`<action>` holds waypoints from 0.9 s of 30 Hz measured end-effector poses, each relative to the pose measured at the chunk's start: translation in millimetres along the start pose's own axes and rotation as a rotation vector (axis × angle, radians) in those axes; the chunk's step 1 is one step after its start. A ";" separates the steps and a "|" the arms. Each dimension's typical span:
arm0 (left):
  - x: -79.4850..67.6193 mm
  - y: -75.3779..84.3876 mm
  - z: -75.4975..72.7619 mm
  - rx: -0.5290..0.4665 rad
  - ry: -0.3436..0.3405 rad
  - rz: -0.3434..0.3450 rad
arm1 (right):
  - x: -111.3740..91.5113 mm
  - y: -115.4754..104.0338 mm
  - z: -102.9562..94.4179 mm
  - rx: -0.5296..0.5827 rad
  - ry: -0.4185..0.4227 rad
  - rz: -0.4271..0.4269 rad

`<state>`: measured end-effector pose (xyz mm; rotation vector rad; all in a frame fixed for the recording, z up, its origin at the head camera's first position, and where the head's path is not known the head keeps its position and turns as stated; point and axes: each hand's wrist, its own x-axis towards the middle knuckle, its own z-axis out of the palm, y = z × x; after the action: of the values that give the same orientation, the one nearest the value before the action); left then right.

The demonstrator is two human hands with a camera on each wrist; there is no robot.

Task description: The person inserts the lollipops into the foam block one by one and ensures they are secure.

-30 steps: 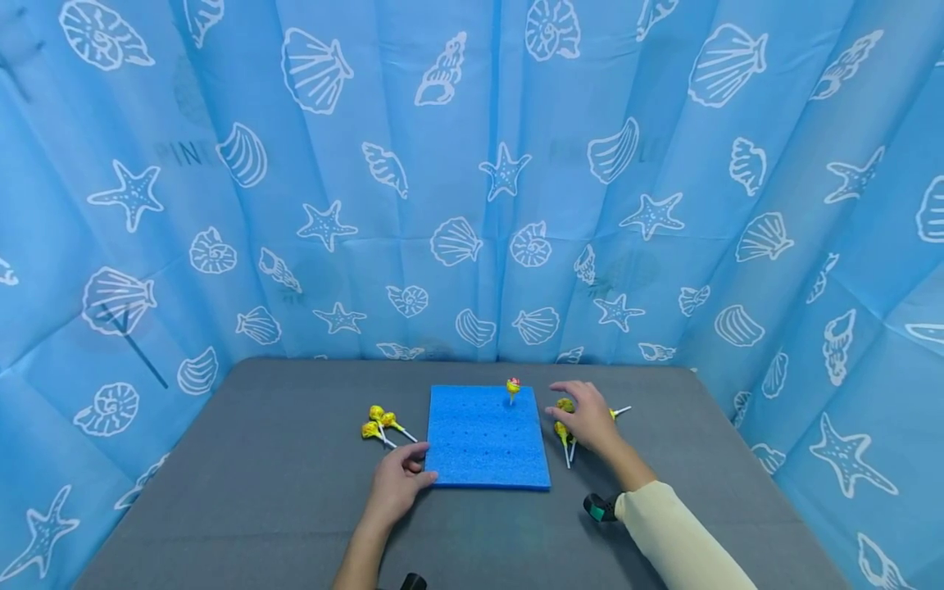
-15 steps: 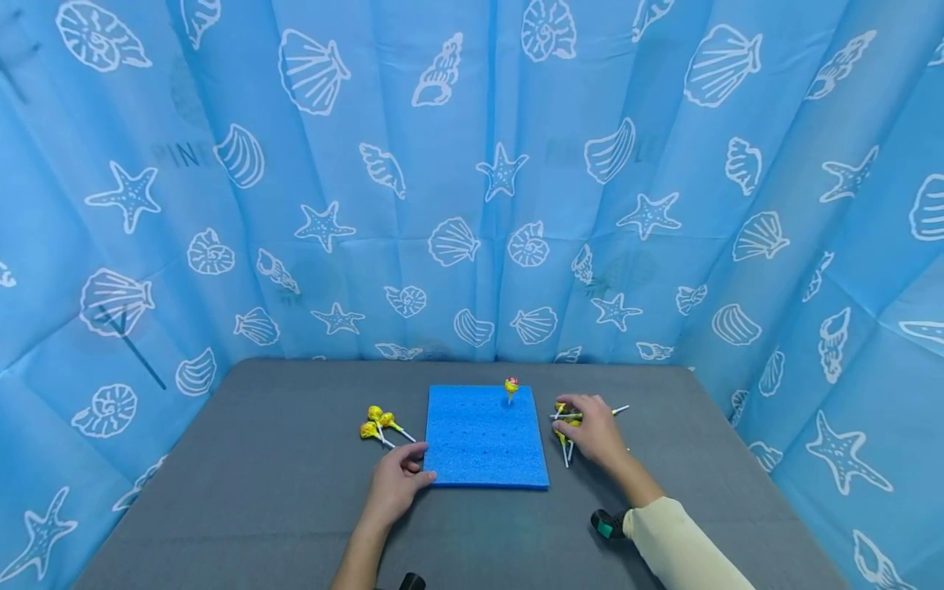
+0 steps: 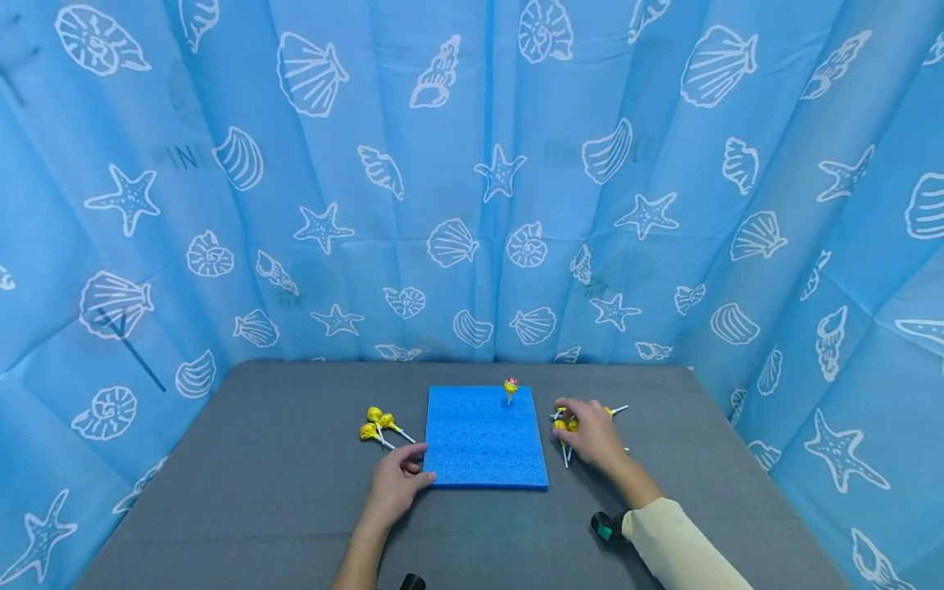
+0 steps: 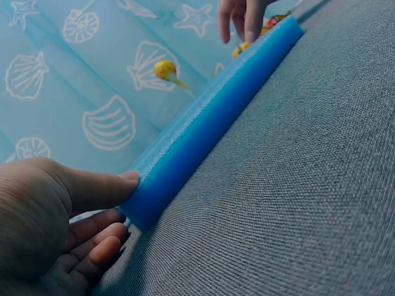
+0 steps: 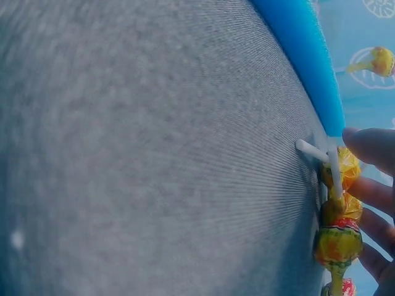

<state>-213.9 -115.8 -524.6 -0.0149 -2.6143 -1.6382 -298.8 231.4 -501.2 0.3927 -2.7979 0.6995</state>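
While left hand (image 3: 394, 486) touches foam board (image 3: 485, 442), right hand (image 3: 594, 434) arches over lollipops (image 5: 338, 246)

Head view bright, even and cool-toned; soft shadow on the grey cloth (image 3: 295, 492) under the right hand (image 3: 593, 434). Left wrist view dimmer, palm side of the left hand (image 4: 37, 216) in shade, curtain (image 4: 62, 68) beyond it hazy and washed out. Right wrist view dim too: grey cloth well away from that hand blurred, with a pale glare spot (image 5: 17, 239); darker shadow beside the lollipops (image 5: 338, 243) nearest the fingers.
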 end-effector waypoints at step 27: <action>4.0 0.2 2.1 0.013 0.008 -0.027 | -2.5 -2.4 2.3 -0.046 0.009 -0.043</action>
<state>-218.0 -113.9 -525.1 0.0278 -2.6312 -1.6258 -296.1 228.7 -502.8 0.4392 -2.7824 0.6248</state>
